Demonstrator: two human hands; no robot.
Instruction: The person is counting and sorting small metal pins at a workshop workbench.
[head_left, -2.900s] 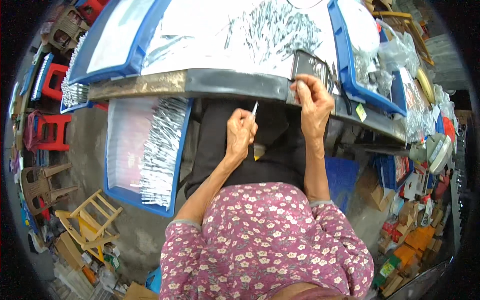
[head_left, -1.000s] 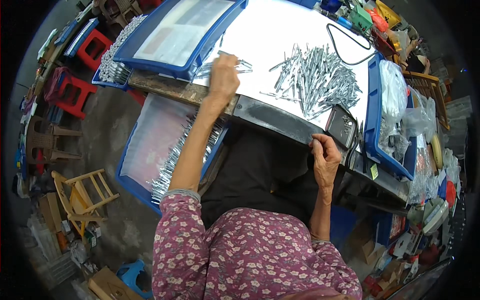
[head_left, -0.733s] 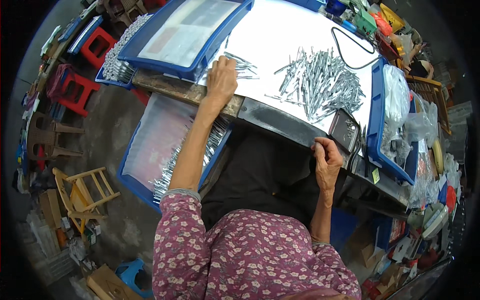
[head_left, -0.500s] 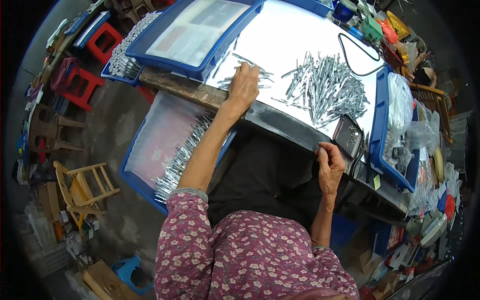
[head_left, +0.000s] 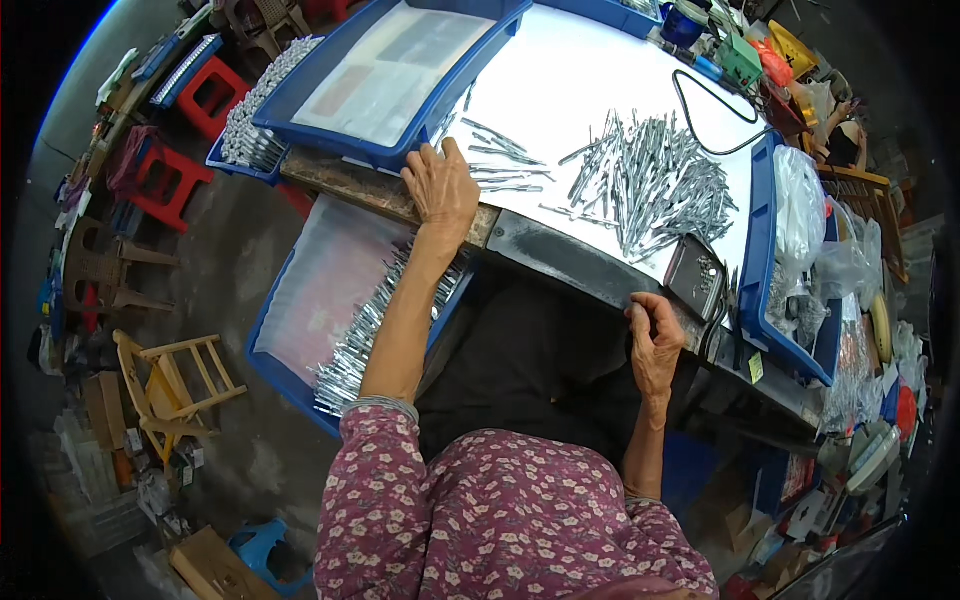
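Note:
My left hand [head_left: 441, 192] is over the table's front edge, by the near corner of a large blue tray [head_left: 385, 151]. Its fingers are bent and apart, and I see nothing held in them. Just right of it, a few thin metal rods [head_left: 505, 150] lie loosely on the bright white tabletop [head_left: 560, 70]. A big heap of similar rods [head_left: 655, 180] is spread farther right. My right hand [head_left: 655, 345] is closed at the front edge, thumb and forefinger together; whatever they hold is hidden. Beside it sits a small dark case [head_left: 695, 277].
Below the table at left, a blue bin [head_left: 262, 340] holds many metal rods. Another blue tray [head_left: 765, 250] with plastic bags [head_left: 798, 205] stands at right. A black cable loop [head_left: 683, 105] lies on the tabletop. Red stools [head_left: 172, 183] and a wooden chair [head_left: 160, 385] are at left.
My left hand has moved left, off the small group of rods, to the table edge by the tray. Those rods now show uncovered. My right hand has hardly moved.

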